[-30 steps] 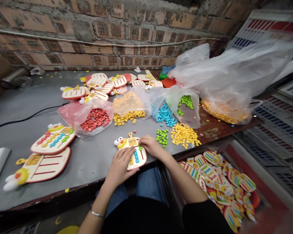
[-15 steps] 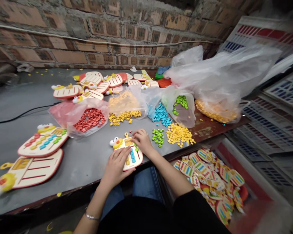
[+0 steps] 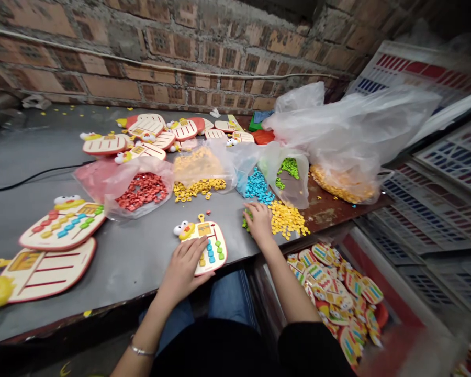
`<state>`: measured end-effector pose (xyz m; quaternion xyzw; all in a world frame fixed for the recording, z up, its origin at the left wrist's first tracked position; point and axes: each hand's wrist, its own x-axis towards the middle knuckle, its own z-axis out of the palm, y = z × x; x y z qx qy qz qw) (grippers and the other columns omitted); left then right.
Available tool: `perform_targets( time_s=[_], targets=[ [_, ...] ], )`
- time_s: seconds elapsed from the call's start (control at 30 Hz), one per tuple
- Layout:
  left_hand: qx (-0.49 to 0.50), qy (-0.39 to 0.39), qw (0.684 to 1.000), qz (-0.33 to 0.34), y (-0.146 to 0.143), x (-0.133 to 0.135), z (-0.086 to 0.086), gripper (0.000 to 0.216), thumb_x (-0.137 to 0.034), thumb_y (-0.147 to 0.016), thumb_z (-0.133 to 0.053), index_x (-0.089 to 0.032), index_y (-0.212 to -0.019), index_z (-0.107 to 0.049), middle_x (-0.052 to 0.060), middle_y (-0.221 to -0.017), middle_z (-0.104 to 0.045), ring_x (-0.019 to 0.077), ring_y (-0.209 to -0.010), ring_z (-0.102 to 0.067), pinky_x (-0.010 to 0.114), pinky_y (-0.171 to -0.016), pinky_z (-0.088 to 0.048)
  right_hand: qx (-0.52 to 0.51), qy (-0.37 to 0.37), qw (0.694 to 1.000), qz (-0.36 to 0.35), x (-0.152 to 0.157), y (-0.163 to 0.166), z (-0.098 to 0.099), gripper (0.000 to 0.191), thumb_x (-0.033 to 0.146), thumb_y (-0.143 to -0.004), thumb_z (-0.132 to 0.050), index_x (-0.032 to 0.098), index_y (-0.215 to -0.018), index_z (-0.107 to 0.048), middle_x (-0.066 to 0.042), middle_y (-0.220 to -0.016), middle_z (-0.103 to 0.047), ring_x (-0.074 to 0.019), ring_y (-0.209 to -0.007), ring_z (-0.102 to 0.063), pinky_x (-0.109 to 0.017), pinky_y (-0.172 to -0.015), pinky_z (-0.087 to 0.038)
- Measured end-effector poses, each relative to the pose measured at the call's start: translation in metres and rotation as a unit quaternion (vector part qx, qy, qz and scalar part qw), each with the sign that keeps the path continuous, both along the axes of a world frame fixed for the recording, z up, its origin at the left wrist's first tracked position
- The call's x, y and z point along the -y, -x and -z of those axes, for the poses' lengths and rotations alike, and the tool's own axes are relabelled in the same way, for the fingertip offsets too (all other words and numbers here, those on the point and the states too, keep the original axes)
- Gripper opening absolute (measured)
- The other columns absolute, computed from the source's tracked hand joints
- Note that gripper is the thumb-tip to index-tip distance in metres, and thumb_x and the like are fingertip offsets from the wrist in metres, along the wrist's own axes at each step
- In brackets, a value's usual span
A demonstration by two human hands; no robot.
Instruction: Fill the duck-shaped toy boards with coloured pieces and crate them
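Observation:
Near the table's front edge lies a cream duck-shaped toy board (image 3: 215, 230) with a yellow beak and bulging eyes. Its slots carry blue beads (image 3: 210, 252), green beads and some yellow ones. My left hand (image 3: 186, 262) grips the board at its lower left, fingers over its face, thumb along the lower edge, hiding part of the slots. To the right, my right hand (image 3: 260, 222) is in the pile of loose green beads (image 3: 245, 224), fingers curled down onto them; its fingertips are partly hidden. One red bead (image 3: 208, 212) lies just above the board.
Bags of red beads (image 3: 145, 189), yellow beads (image 3: 196, 187), blue beads (image 3: 257, 186) and green beads (image 3: 288, 168) stand behind. Loose yellow beads (image 3: 288, 217) lie beside my right hand. More boards (image 3: 63, 228) are stacked left and at the back. A bin of beaded boards (image 3: 337, 293) sits lower right.
My right hand has moved right, from the board's upper right to the green bead pile. The green beads in the board's right slot now sit lower. My left hand stays on the board.

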<state>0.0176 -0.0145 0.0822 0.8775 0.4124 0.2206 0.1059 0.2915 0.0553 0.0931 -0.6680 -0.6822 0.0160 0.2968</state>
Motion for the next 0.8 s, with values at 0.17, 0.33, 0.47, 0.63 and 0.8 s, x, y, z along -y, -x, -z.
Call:
perform_targets(
  time_s=[0.17, 0.33, 0.47, 0.63, 0.8],
  targets=[
    [0.002, 0.005, 1.000, -0.001, 0.000, 0.001, 0.000, 0.072, -0.045, -0.081, -0.062, -0.020, -0.143, -0.035, 0.010, -0.143, -0.047, 0.0293, -0.128, -0.042, 0.043, -0.106, -0.032, 0.091, 0.053, 0.994, -0.013, -0.029, -0.015, 0.004, 0.013, 0.017, -0.087, -0.057, 0.019, -0.080, -0.068, -0.009, -0.083, -0.068, -0.0254, -0.090, -0.054, -0.042, -0.086, -0.035],
    [-0.001, 0.008, 1.000, 0.000, 0.000, 0.001, -0.002, 0.073, -0.042, -0.079, -0.065, -0.018, -0.142, -0.036, 0.010, -0.144, -0.046, 0.0291, -0.129, -0.041, 0.043, -0.107, -0.031, -0.023, 0.017, 0.993, -0.118, -0.024, 0.013, -0.005, 0.009, 0.016, -0.086, -0.056, 0.019, -0.087, -0.065, -0.008, -0.090, -0.067, -0.0234, -0.089, -0.057, -0.036, -0.080, -0.042],
    [-0.007, 0.009, 1.000, 0.001, 0.000, 0.001, -0.003, 0.073, -0.042, -0.079, -0.065, -0.019, -0.141, -0.037, 0.009, -0.144, -0.046, 0.0290, -0.129, -0.040, 0.043, -0.108, -0.030, -0.038, 0.015, 0.971, -0.237, -0.011, 0.052, -0.009, 0.009, 0.015, -0.086, -0.058, 0.020, -0.084, -0.064, -0.006, -0.089, -0.066, -0.0215, -0.089, -0.057, -0.034, -0.080, -0.043],
    [-0.004, -0.001, 1.000, 0.003, 0.000, 0.000, -0.003, 0.071, -0.043, -0.080, -0.064, -0.019, -0.141, -0.037, 0.009, -0.144, -0.046, 0.0294, -0.129, -0.041, 0.043, -0.107, -0.031, -0.047, 0.021, 0.967, -0.250, -0.005, 0.073, 0.000, 0.013, 0.008, -0.084, -0.057, 0.019, -0.078, -0.062, -0.005, -0.089, -0.065, -0.0195, -0.088, -0.056, -0.032, -0.080, -0.044],
    [-0.001, -0.006, 1.000, 0.005, 0.000, -0.001, 0.000, 0.070, -0.044, -0.081, -0.062, -0.020, -0.141, -0.037, 0.009, -0.143, -0.048, 0.0294, -0.127, -0.043, 0.043, -0.106, -0.033, -0.056, 0.053, 0.959, -0.274, 0.004, 0.068, -0.009, 0.012, 0.008, -0.083, -0.059, 0.019, -0.078, -0.063, -0.005, -0.088, -0.066, -0.0191, -0.088, -0.055, -0.032, -0.081, -0.044]
  ],
)
